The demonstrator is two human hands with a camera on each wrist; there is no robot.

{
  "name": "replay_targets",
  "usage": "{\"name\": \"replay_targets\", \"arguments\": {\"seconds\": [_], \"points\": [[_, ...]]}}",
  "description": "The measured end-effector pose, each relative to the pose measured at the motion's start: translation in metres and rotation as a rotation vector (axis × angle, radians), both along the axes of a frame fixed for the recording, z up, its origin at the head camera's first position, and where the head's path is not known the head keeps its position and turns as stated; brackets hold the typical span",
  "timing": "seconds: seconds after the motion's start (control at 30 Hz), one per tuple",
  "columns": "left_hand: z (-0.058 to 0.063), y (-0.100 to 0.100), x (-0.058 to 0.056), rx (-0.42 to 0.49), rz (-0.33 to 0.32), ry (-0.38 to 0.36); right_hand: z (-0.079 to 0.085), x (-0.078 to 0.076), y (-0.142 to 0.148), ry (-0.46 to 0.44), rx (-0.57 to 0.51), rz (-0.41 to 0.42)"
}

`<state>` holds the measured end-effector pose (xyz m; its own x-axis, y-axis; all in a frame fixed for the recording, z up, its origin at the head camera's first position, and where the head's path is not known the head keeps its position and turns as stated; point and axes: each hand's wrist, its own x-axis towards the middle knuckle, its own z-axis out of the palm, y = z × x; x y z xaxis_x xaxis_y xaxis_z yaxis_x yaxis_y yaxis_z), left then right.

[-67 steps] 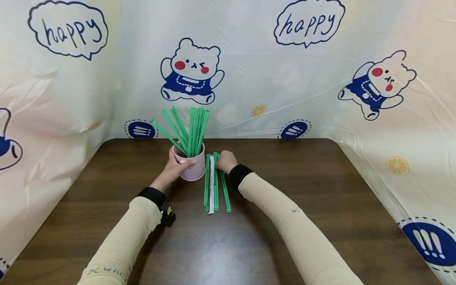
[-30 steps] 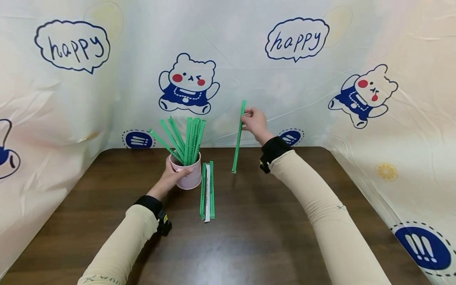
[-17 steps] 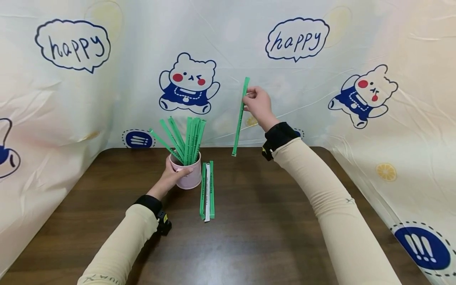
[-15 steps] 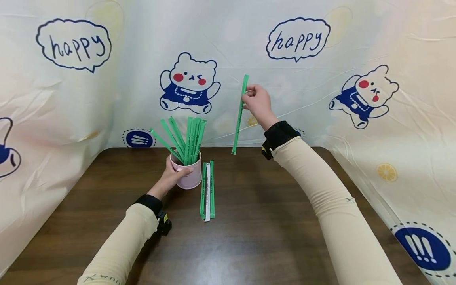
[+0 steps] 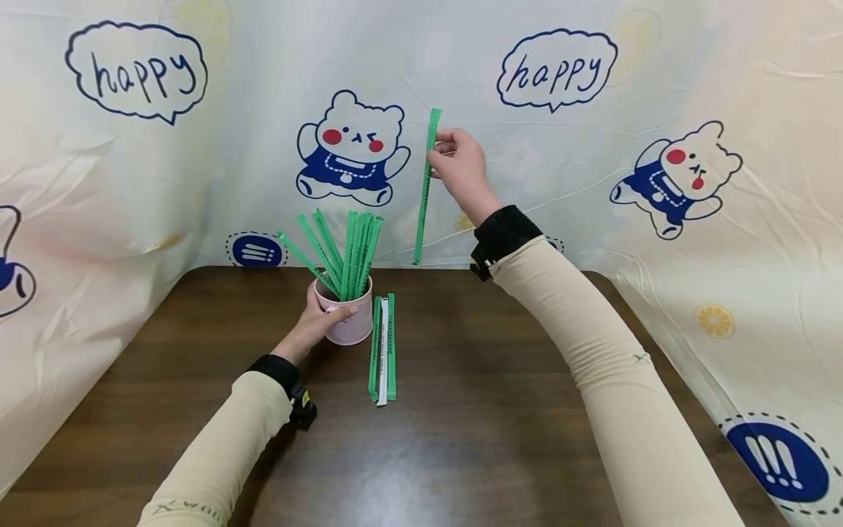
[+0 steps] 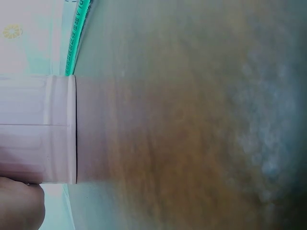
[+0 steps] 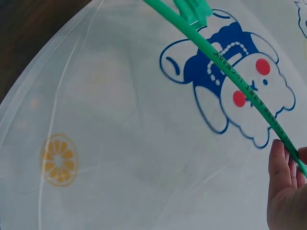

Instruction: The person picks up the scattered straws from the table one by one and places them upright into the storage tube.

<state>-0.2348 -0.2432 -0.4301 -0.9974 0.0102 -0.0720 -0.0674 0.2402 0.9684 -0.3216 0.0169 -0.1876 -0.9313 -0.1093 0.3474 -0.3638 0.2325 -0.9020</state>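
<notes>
My right hand (image 5: 463, 170) pinches a long, thin green straw in a printed wrapper (image 5: 424, 212) near its upper part and holds it almost upright in the air, right of the pink cup (image 5: 352, 323). Fingertips and thumb meet on the straw in the right wrist view (image 7: 230, 72). Around the cup's left side my left hand (image 5: 312, 326) grips it, thumb across the front; its other fingers are mostly hidden. Several green wrapped straws (image 5: 356, 252) stand fanned out in the cup. On the table beside it lie two green straws (image 5: 391, 351) with a white one (image 5: 384, 359) between them.
The brown wooden table (image 5: 421, 454) reaches back to a printed cloth backdrop (image 5: 461, 66) with bears and speech bubbles, which also hangs along both sides. The held straw is in front of this cloth.
My right hand has picked up a green straw from the table, raised it, then shifted it up and slightly left. My left hand stays on the cup.
</notes>
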Motion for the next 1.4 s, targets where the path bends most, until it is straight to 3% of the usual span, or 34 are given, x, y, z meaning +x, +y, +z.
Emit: {"name": "replay_targets", "arguments": {"seconds": [0.13,0.37,0.67,0.97,1.27,1.4], "points": [[0.008,0.001,0.004,0.011,-0.003,-0.015,0.0,0.004,-0.015,0.021,0.005,0.03],[-0.003,-0.001,0.0,0.004,0.0,-0.006,-0.001,0.012,-0.04,0.071,0.012,0.081],[0.004,-0.001,-0.001,0.016,0.003,-0.008,-0.01,0.017,-0.072,0.086,0.0,0.152],[0.026,0.01,0.016,0.081,-0.032,-0.003,-0.053,0.021,-0.094,0.04,0.056,0.194],[0.001,0.003,0.005,0.062,0.0,0.025,-0.1,0.03,-0.114,-0.003,0.119,0.243],[-0.002,-0.001,0.005,0.052,0.001,0.04,-0.12,0.033,-0.12,-0.015,0.181,0.251]]}}
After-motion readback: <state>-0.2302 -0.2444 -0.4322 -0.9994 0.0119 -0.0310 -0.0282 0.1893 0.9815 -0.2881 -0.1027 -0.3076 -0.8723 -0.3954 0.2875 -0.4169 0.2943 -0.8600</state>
